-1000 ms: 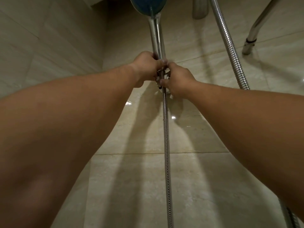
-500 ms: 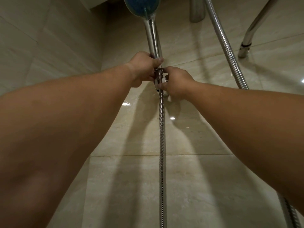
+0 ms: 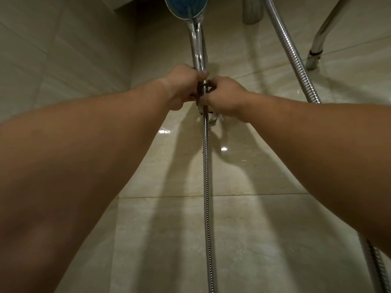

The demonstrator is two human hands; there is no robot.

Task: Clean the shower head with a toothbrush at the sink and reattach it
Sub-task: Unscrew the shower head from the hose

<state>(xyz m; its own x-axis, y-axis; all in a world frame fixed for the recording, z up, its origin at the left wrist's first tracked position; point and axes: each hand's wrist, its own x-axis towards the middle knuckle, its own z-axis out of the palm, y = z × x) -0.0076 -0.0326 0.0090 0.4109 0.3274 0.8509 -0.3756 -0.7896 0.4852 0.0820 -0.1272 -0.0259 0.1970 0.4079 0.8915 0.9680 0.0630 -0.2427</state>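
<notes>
A chrome shower head (image 3: 186,7) with a blue face points up at the top of the view, its shiny handle (image 3: 197,47) running down to my hands. My left hand (image 3: 184,87) grips the lower end of the handle, thumb on top. Just below it, my right hand (image 3: 224,96) pinches the hose nut at the joint. The ribbed metal hose (image 3: 206,187) hangs straight down from that joint. A chrome wall bracket (image 3: 214,119) shows just under my right hand. No toothbrush is in view.
Beige glossy wall tiles (image 3: 148,240) fill the background, with a corner at the left. A second ribbed hose (image 3: 294,53) slants down at the upper right and reappears at the lower right. A bent chrome pipe (image 3: 321,39) stands at the far right.
Both hands stay on the joint between handle and hose. My right fingers have shifted slightly on the nut, and the view has drifted a little.
</notes>
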